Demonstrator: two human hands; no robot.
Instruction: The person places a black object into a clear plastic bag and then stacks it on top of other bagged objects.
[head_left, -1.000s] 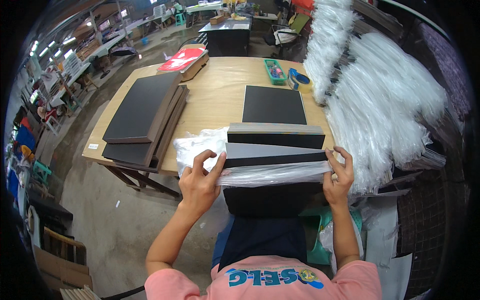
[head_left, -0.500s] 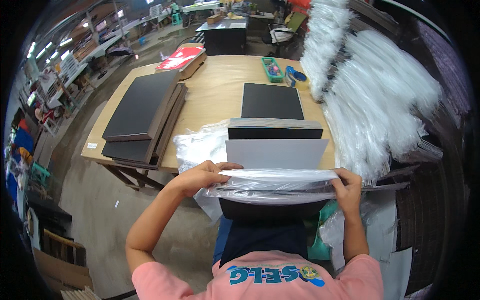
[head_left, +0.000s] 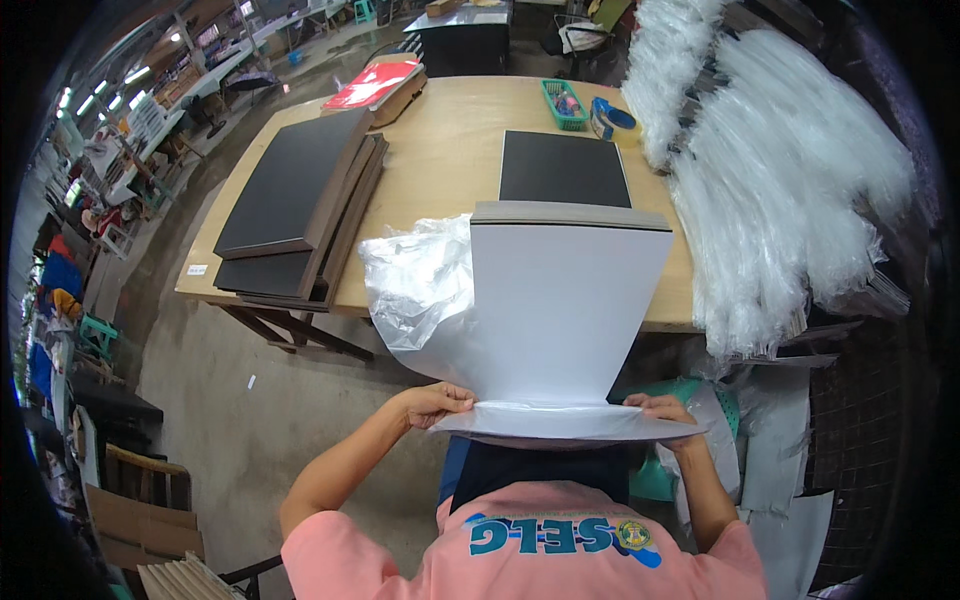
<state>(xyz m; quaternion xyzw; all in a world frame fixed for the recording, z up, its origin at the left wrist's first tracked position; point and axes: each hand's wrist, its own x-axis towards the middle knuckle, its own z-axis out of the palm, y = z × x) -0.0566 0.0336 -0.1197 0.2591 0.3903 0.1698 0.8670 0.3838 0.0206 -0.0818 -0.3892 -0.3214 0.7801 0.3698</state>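
Close to my lap, both hands grip the ends of a clear plastic sleeve point(head_left: 565, 420), which forms a wide flat band. My left hand point(head_left: 437, 402) pinches its left end, fingers closed. At the right end, my right hand point(head_left: 665, 412) is closed on the plastic too. Between the sleeve and the table spreads a smooth grey-white panel point(head_left: 565, 300), its far end against the edge of a stack of boards point(head_left: 572, 213). Crumpled clear plastic point(head_left: 420, 285) hangs over the table's front edge left of the panel. A black board point(head_left: 563, 168) lies flat behind the stack.
The wooden table point(head_left: 440, 150) bears a pile of black boards point(head_left: 290, 190) on its left and a red-topped bundle point(head_left: 375, 85) behind. A green basket point(head_left: 565, 105) and tape rolls point(head_left: 613, 122) sit far right. Heaped plastic sleeves point(head_left: 790, 190) stand beside the table.
Both hands have moved down toward my body, drawing the plastic along. Much more of the grey-white panel now shows, and the black surface below the plastic is no longer visible. The view has shifted slightly.
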